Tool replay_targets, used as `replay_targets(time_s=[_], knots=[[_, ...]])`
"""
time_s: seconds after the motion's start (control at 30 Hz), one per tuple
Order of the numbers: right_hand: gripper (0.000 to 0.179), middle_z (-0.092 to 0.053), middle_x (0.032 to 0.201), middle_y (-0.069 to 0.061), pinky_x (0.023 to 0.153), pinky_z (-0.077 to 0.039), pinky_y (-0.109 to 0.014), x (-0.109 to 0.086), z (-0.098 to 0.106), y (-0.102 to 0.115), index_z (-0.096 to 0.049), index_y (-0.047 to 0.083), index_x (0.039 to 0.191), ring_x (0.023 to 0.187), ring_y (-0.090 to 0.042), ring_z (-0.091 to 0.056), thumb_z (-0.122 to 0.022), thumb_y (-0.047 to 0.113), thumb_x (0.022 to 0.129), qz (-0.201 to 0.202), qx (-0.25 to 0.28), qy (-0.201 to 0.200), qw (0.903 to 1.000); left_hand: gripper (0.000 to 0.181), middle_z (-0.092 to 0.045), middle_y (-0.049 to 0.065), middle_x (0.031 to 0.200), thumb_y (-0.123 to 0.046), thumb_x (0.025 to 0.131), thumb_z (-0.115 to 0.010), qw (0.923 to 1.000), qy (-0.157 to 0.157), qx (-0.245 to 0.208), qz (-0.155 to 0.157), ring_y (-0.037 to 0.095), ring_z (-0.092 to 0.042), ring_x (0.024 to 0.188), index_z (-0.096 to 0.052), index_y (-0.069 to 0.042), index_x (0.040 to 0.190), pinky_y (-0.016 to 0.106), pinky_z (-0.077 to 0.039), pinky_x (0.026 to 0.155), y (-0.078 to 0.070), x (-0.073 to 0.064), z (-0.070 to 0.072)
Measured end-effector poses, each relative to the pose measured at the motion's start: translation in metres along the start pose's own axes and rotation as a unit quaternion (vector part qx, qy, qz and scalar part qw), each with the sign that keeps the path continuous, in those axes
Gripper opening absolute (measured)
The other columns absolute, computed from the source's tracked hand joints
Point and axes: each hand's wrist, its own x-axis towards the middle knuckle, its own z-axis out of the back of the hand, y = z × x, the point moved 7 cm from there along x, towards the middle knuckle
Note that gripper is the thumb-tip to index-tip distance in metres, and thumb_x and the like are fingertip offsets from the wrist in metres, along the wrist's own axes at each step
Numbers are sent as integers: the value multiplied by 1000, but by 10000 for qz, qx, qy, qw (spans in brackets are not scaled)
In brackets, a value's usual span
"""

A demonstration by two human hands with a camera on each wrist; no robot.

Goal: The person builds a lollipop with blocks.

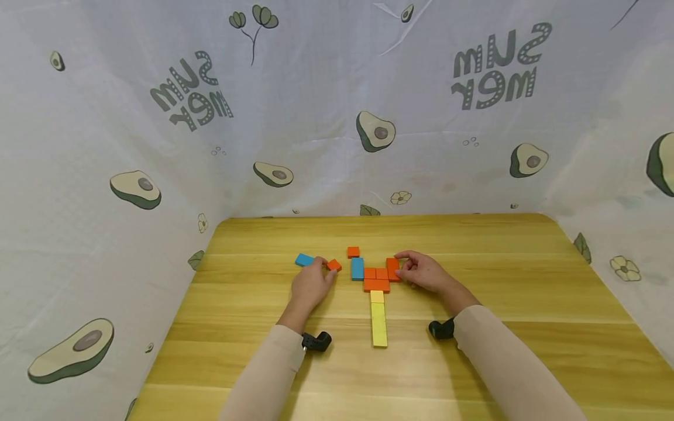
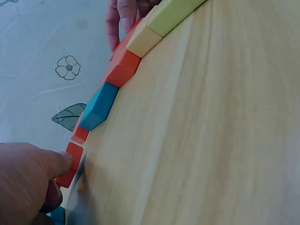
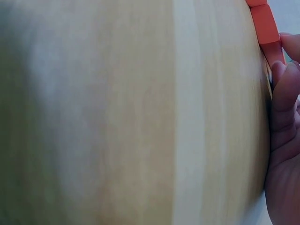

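My left hand (image 1: 309,286) pinches a small orange-red block (image 1: 334,265), which sits turned at an angle between thumb and forefinger. The left wrist view shows a digit against that block's face. Beside the same hand lies a blue block (image 1: 303,259), partly hidden by the fingers. With thumb and forefinger my right hand (image 1: 426,273) holds an upright-lying orange-red block (image 1: 392,269) by its side and far end. That block adjoins a flat figure of orange-red blocks (image 1: 376,285), with a blue block (image 1: 357,269) on its left. Another small orange-red block (image 1: 353,252) lies beyond the blue one.
Below the figure, a small light-orange block (image 1: 377,296) and a long yellow block (image 1: 379,324) form a stem. Everything lies on a wooden table (image 1: 526,351). A printed white cloth (image 1: 316,88) hangs behind and beside it. Each wrist carries a black camera (image 1: 317,341).
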Motion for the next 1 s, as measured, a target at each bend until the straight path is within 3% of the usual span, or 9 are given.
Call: replay_targets(time_s=[0.13,0.33,0.47,0.73,0.9,1.0], knots=[[49,-56,88,-9,58,-49,-26,0,0,-1,-49,-4,142,66,-16,-51,-67,9,98,-67,-42,-43,10000,41,-62,1,68,-41,101,-64,10000,24,-21,-27,14,-46,50,-64,-9,128,30,-36,47,-4,2,-1],[47,-56,88,-8,58,-50,-26,0,1,-3,-51,0,141,66,-18,-51,-67,11,98,-201,-155,-128,9996,41,-50,-1,57,-40,102,-61,9998,17,-189,-112,13,-41,47,-62,-11,131,27,-32,45,-14,6,-1],[47,-57,88,-7,58,-49,-26,0,0,-3,-52,0,141,65,-17,-51,-67,11,98,-197,-198,-131,9995,42,-54,-2,62,-41,102,-61,9990,44,-388,-221,13,-45,47,-62,-12,132,27,-33,46,-24,7,-1],[47,-58,87,-7,57,-49,-26,-1,2,-2,-52,0,140,63,-17,-51,-68,12,98,-196,-234,-142,9994,45,-62,-3,71,-45,102,-60,9975,404,-413,-417,12,-50,52,-63,-17,136,27,-38,50,-44,14,-7],[48,-58,88,-7,57,-48,-26,0,2,-2,-52,0,141,63,-16,-51,-68,13,98,-156,-267,-133,9994,46,-69,-2,85,-47,102,-60,9957,697,-248,-566,13,-58,65,-62,-18,138,29,-47,59,-59,18,-14],[48,-59,88,-8,57,-48,-26,0,2,-4,-52,0,141,63,-16,-51,-68,15,98,-167,-262,-123,9994,46,-73,-1,98,-47,102,-59,9952,782,-53,-579,14,-65,81,-62,-20,139,33,-54,73,-65,22,-20]])
